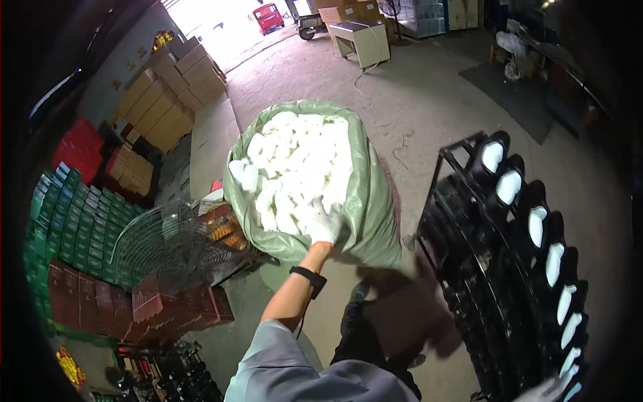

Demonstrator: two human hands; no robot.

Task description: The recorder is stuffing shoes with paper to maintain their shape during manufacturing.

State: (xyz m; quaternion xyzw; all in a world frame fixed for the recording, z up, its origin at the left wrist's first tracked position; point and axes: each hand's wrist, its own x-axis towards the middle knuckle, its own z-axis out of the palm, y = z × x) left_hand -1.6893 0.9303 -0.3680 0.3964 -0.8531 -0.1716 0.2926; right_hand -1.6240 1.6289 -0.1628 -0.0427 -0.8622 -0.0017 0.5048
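Top row of black shoes (pixel 568 264) at frame right is apparently filled with white inserts (pixel 536 226), lower rack tiers (pixel 469 298) unclear; green plastic sack (pixel 372 194) at centre is left heaped with oblong white pieces (pixel 295 151), touched by white-gloved left hand (pixel 324 224), its finger grip, like right hand's (pixel 544 390) at lower right, untellable.

Glaring daylight pours through the opening (pixel 221 27) far beyond the left hand (pixel 325 221), burning out nearly all detail there. Around the hand, the white pieces (pixel 301 157) are overexposed, their edges merging, and the pale glove fades into them. Below and to the right of the hand, a dark shadow spreads over the floor (pixel 408 308). Farther right, the black rack (pixel 469 221) sinks into gloom. The right hand (pixel 544 390) looks soft near the lower rim, where fisheye curvature meets black corners.
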